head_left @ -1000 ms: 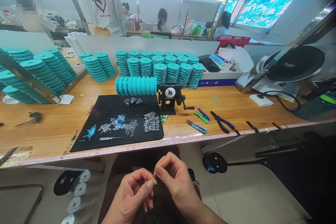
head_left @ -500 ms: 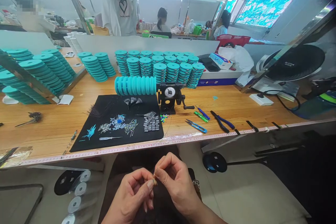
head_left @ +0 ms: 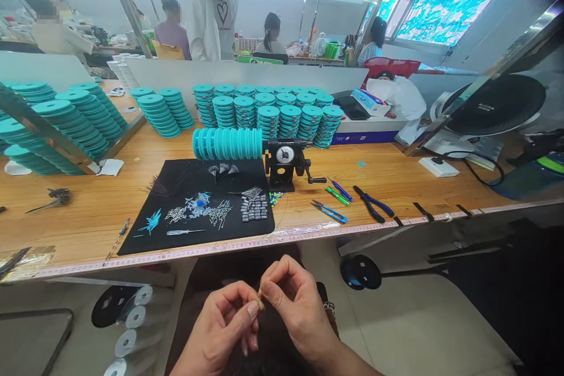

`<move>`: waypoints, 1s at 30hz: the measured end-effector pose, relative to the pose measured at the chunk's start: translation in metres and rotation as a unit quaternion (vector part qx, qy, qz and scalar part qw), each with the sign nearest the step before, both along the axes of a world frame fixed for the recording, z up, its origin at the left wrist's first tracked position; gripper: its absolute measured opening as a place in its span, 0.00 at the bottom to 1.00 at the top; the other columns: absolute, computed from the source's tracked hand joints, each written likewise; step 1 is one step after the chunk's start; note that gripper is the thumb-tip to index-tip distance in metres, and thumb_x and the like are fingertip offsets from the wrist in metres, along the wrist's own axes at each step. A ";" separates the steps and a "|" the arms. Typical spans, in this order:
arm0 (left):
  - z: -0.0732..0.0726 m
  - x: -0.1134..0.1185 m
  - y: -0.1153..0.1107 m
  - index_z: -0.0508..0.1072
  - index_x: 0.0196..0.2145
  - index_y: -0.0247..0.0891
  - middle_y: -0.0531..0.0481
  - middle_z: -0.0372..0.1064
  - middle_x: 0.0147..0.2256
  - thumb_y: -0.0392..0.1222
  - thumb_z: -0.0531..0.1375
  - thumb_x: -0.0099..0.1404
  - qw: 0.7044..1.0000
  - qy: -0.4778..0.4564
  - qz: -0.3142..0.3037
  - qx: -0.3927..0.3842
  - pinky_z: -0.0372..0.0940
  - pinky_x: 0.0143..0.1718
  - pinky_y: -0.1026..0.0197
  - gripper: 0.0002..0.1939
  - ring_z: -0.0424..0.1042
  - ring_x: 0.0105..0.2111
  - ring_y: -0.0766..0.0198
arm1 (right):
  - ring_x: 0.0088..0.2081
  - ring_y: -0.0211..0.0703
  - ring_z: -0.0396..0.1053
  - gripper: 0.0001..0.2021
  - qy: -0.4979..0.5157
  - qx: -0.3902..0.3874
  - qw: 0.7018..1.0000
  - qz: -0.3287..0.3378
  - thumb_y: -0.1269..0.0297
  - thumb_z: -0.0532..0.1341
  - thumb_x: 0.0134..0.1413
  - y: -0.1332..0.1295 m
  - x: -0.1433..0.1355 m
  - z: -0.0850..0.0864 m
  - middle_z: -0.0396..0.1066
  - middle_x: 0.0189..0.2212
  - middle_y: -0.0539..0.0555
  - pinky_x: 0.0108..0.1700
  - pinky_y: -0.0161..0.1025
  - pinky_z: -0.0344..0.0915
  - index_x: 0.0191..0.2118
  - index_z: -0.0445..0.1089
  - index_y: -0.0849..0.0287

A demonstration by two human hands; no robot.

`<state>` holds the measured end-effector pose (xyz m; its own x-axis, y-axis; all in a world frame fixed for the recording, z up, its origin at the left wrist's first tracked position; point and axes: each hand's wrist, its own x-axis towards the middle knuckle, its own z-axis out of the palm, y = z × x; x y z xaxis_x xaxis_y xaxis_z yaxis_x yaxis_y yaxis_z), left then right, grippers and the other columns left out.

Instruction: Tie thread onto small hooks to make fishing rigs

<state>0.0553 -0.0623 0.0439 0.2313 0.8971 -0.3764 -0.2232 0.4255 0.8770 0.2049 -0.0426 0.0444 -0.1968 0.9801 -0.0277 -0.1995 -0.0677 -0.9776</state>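
Note:
Below the table's front edge, over my lap, my left hand [head_left: 227,323] and my right hand [head_left: 295,311] meet at the fingertips. Each pinches thumb against forefinger on something too small to make out. Beyond them a black mat [head_left: 150,229] bears blue sticks [head_left: 152,221], small clear and blue pieces [head_left: 198,205], grey blocks [head_left: 254,208] and a small screwdriver [head_left: 185,232]. Behind the mat, a row of teal spools [head_left: 227,144] sits on a black winder [head_left: 284,158] with a crank.
Blue snips [head_left: 329,211], pliers [head_left: 373,204] and green and blue tools [head_left: 339,192] lie on the wooden table [head_left: 409,176] to the right. Stacked teal spools [head_left: 267,120] stand behind. A black fan [head_left: 489,104] is at the right. Several people are in the background.
My hands stay almost still, fingertips together. In the background, the standing person in a light top has moved to the right, uncovering a seated person in purple.

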 end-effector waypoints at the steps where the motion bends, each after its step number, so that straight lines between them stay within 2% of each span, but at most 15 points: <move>1: 0.001 0.000 0.000 0.70 0.25 0.34 0.56 0.65 0.16 0.56 0.67 0.55 1.000 0.000 0.001 0.000 0.56 0.18 0.72 0.21 0.62 0.15 0.73 | 0.30 0.38 0.62 0.11 0.002 -0.001 1.000 -0.001 0.60 0.65 0.58 0.000 0.000 0.000 0.65 0.27 0.49 0.34 0.36 0.61 0.29 0.65 0.59; 9: 0.003 0.000 0.001 0.70 0.24 0.34 0.56 0.64 0.16 0.57 0.67 0.55 1.000 0.006 -0.007 0.003 0.56 0.18 0.72 0.22 0.61 0.15 0.73 | 0.30 0.39 0.62 0.11 -0.030 0.017 0.999 -0.010 0.61 0.64 0.58 -0.002 0.001 0.002 0.65 0.27 0.49 0.34 0.37 0.60 0.29 0.64 0.58; 18: -0.003 0.000 0.003 0.68 0.23 0.35 0.56 0.64 0.16 0.58 0.67 0.54 1.000 0.007 -0.010 0.008 0.56 0.17 0.72 0.23 0.61 0.14 0.74 | 0.31 0.38 0.65 0.08 -0.119 0.097 0.988 -0.006 0.64 0.63 0.59 -0.002 0.003 0.005 0.68 0.28 0.48 0.36 0.36 0.61 0.30 0.66 0.58; 24: -0.003 0.000 0.001 0.68 0.23 0.35 0.56 0.64 0.16 0.56 0.66 0.55 1.000 0.015 -0.001 0.009 0.56 0.17 0.71 0.21 0.62 0.14 0.73 | 0.30 0.39 0.66 0.08 -0.114 0.052 0.992 0.016 0.62 0.64 0.58 0.003 0.006 0.006 0.69 0.27 0.49 0.35 0.36 0.62 0.30 0.68 0.58; 30: -0.006 -0.001 0.001 0.68 0.24 0.35 0.56 0.64 0.16 0.56 0.66 0.56 1.000 0.006 -0.008 0.011 0.55 0.17 0.72 0.21 0.61 0.14 0.74 | 0.31 0.39 0.67 0.07 -0.108 0.070 0.992 0.013 0.63 0.63 0.59 0.004 0.005 0.009 0.69 0.27 0.49 0.36 0.36 0.62 0.30 0.69 0.58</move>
